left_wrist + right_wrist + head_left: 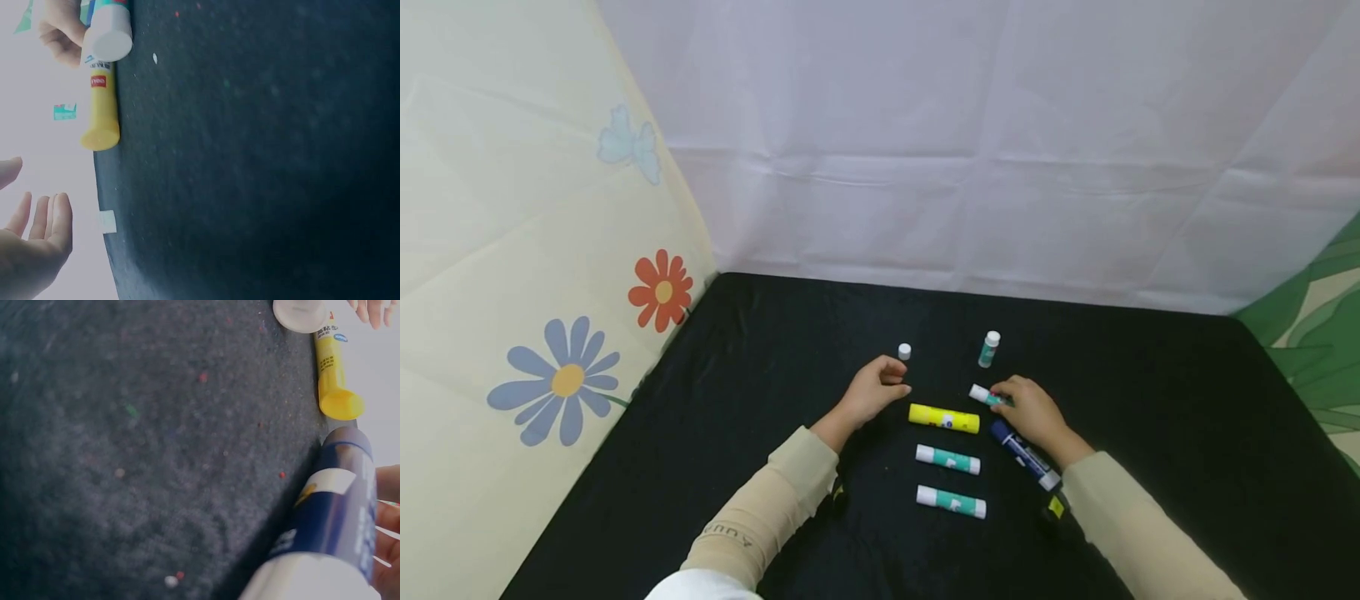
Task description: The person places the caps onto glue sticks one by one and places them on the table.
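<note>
My left hand (874,390) hovers with fingers apart and loosely bent, holding nothing. Just beyond its fingertips a small white cap (904,352) stands on the black table; the left wrist view also shows this cap (108,221) past the spread fingers. With its fingertips, my right hand (1036,412) pinches the right end of a white-and-teal glue stick (983,395) that lies tilted. Behind it another teal glue stick (989,350) stands upright. A dark blue glue stick (1024,454) lies below the right hand, and in the right wrist view it hides part of the fingers (387,515).
A yellow glue stick (943,418) lies between the hands. Nearer to me, two white-and-teal glue sticks, one (947,459) in front of the other (951,502), lie sideways. A white cloth (880,167) hangs behind the black table (790,350), and a flowered cloth (512,250) hangs at left.
</note>
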The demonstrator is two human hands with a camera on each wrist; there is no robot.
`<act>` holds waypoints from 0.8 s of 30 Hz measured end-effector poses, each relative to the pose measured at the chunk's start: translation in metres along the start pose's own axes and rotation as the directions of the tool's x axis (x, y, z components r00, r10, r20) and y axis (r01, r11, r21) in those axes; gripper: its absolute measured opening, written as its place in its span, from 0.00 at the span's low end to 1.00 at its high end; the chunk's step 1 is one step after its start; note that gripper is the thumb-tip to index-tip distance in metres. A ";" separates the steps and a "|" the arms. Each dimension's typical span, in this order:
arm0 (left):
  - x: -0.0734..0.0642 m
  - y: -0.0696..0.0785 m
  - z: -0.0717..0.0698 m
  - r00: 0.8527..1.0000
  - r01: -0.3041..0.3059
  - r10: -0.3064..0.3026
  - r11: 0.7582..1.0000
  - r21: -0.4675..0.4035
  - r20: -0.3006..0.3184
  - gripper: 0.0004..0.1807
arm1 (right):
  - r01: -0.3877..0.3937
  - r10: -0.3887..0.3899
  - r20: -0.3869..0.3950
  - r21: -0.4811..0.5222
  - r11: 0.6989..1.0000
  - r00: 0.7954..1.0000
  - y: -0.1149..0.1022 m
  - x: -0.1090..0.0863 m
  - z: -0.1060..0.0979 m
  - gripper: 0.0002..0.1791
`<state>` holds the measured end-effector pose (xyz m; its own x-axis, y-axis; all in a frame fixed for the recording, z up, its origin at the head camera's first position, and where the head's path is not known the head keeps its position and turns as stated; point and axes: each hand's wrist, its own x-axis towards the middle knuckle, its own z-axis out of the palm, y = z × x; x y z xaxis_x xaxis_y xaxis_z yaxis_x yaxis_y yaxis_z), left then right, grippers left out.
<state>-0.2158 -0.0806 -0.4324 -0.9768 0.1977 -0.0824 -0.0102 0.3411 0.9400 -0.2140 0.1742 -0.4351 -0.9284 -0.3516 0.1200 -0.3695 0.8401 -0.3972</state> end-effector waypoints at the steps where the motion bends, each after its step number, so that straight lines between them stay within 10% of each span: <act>1: 0.001 -0.001 0.000 1.000 0.000 0.000 1.000 0.004 -0.005 0.16 | -0.001 0.001 0.000 -0.001 1.000 1.000 0.000 0.001 0.000 0.11; 24: 0.016 -0.013 -0.009 0.997 0.008 0.003 0.990 0.144 -0.073 0.17 | -0.038 0.037 0.039 0.028 0.999 0.999 0.005 0.007 0.004 0.11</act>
<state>-0.2328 -0.0896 -0.4426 -0.9898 0.1309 -0.0556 0.0128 0.4716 0.8817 -0.2219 0.1743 -0.4395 -0.9392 -0.3362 0.0698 -0.3327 0.8410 -0.4265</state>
